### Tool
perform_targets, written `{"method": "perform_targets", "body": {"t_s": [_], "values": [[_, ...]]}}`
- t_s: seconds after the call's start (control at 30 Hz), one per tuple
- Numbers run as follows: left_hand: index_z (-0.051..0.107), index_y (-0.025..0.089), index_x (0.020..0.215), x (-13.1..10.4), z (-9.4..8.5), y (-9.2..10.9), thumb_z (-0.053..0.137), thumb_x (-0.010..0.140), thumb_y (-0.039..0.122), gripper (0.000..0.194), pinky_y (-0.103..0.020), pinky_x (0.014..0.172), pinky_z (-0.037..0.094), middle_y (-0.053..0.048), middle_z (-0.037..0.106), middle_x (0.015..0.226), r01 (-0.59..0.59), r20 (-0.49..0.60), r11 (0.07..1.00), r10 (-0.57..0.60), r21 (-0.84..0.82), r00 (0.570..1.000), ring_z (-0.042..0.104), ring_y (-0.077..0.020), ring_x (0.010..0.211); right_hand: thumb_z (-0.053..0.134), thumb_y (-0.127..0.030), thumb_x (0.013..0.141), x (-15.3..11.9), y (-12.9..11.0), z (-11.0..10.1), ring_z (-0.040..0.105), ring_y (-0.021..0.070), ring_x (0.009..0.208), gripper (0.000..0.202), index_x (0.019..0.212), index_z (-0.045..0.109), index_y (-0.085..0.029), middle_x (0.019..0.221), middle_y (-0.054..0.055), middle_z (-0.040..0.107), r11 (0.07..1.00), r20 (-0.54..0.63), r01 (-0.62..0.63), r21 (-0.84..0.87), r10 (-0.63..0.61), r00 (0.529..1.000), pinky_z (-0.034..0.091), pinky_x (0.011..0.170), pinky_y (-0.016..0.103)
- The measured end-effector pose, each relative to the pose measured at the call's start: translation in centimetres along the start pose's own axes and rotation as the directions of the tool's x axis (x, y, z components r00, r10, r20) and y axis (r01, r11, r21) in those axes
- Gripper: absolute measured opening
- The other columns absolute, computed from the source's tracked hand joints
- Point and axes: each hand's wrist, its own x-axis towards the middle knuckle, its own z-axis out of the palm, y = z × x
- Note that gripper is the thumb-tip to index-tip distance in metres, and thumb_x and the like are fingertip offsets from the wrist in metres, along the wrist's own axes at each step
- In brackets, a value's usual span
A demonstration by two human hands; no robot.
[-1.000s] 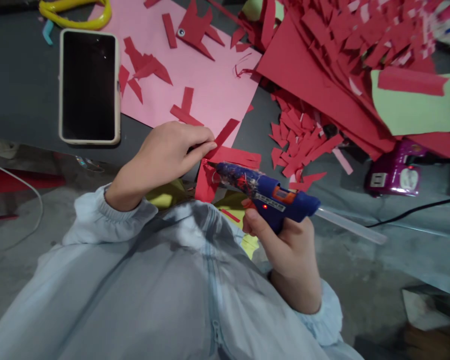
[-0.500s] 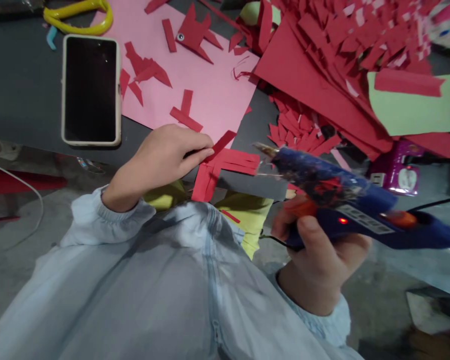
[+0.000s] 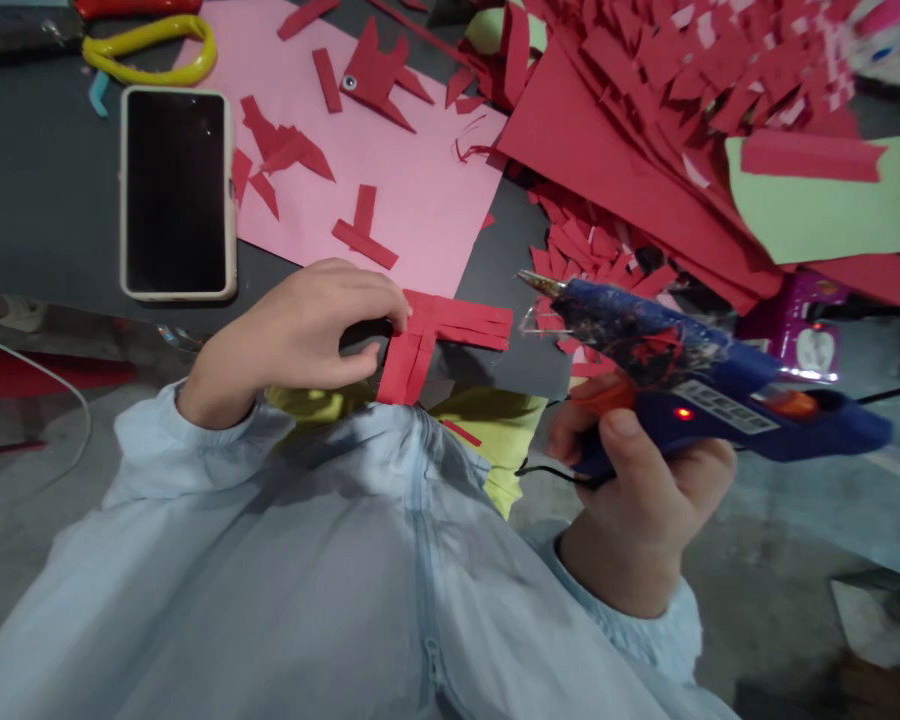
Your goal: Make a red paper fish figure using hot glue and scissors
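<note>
My left hand (image 3: 311, 325) rests at the table's near edge, thumb and fingers apart, its fingertips touching the corner of a red paper piece (image 3: 424, 335) made of strips that meet at a corner. My right hand (image 3: 645, 480) is wrapped round the handle of a blue glue gun (image 3: 682, 345) with an orange trigger and a lit red light. The gun's nozzle points left, a little to the right of the red paper piece. Behind them, a pink sheet (image 3: 435, 210) carries loose red strips and a red fish shape (image 3: 379, 75) with a small eye.
A phone (image 3: 176, 190) and yellow-handled scissors (image 3: 150, 68) lie at the left. Red paper scraps (image 3: 720, 60) are heaped at the back right, near a green sheet (image 3: 810, 220) and a purple box (image 3: 795, 330) with a cord.
My left fingers have parted and shifted slightly left and down. The slanted strip they pinched no longer shows above the red piece. The glue gun has tilted slightly.
</note>
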Motion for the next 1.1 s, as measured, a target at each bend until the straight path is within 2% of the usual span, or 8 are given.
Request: {"method": "perform_targets", "body": {"t_s": [0.13, 0.27, 0.43, 0.87, 1.1], "values": [[0.072, 0.022, 0.103, -0.19, 0.07, 0.02, 0.047, 0.078, 0.01, 0.037, -0.033, 0.093, 0.052, -0.004, 0.077, 0.111, -0.01, -0.018, 1.0, 0.01, 0.021, 1.0, 0.072, -0.0202, 0.106, 0.072, -0.03, 0.085, 0.1, 0.25, -0.03, 0.051, 0.0127, 0.042, 0.01, 0.083, 0.071, -0.019, 0.055, 0.0, 0.059, 1.0, -0.007, -0.01, 0.014, 0.01, 1.0, 0.034, 0.039, 0.027], [0.075, 0.021, 0.105, -0.34, 0.23, -0.21, 0.045, 0.078, 0.008, 0.041, -0.033, 0.096, 0.053, -0.003, 0.077, 0.116, -0.027, -0.023, 0.998, 0.028, 0.056, 0.999, 0.072, -0.0204, 0.109, 0.073, -0.032, 0.084, 0.06, 0.51, 0.07, 0.05, 0.0124, 0.041, 0.013, 0.083, 0.072, -0.02, 0.054, -0.002, 0.059, 1.0, -0.045, -0.014, 0.019, 0.015, 0.999, 0.035, 0.038, 0.026], [0.077, 0.024, 0.104, -0.38, 0.32, -0.49, 0.046, 0.081, 0.009, 0.041, -0.034, 0.099, 0.055, 0.0, 0.076, 0.119, -0.043, -0.027, 0.996, 0.045, 0.073, 0.999, 0.071, -0.0193, 0.111, 0.074, -0.032, 0.083, 0.05, 0.57, 0.22, 0.051, 0.0121, 0.041, 0.014, 0.081, 0.072, -0.019, 0.054, -0.002, 0.061, 0.999, -0.045, -0.027, 0.023, 0.028, 0.999, 0.037, 0.037, 0.024], [0.078, 0.023, 0.103, -0.41, 0.45, -0.27, 0.048, 0.087, 0.01, 0.036, -0.036, 0.095, 0.058, -0.003, 0.077, 0.116, -0.106, -0.034, 0.981, 0.113, 0.16, 0.993, 0.073, -0.0207, 0.108, 0.073, -0.03, 0.087, 0.02, 0.56, 0.28, 0.052, 0.0107, 0.042, 0.013, 0.087, 0.073, -0.017, 0.055, -0.002, 0.062, 0.999, 0.003, -0.03, 0.042, 0.03, 1.0, 0.037, 0.038, 0.023], [0.079, 0.025, 0.092, -0.36, 0.12, -0.48, 0.049, 0.083, 0.01, 0.035, -0.037, 0.098, 0.057, -0.001, 0.076, 0.119, -0.123, -0.012, 0.987, 0.125, 0.105, 0.992, 0.072, -0.0208, 0.11, 0.071, -0.03, 0.09, 0.0, 0.68, 0.14, 0.053, 0.0101, 0.044, 0.012, 0.089, 0.072, -0.017, 0.055, -0.002, 0.063, 0.998, 0.042, -0.04, 0.043, 0.038, 0.998, 0.039, 0.041, 0.023]]}}
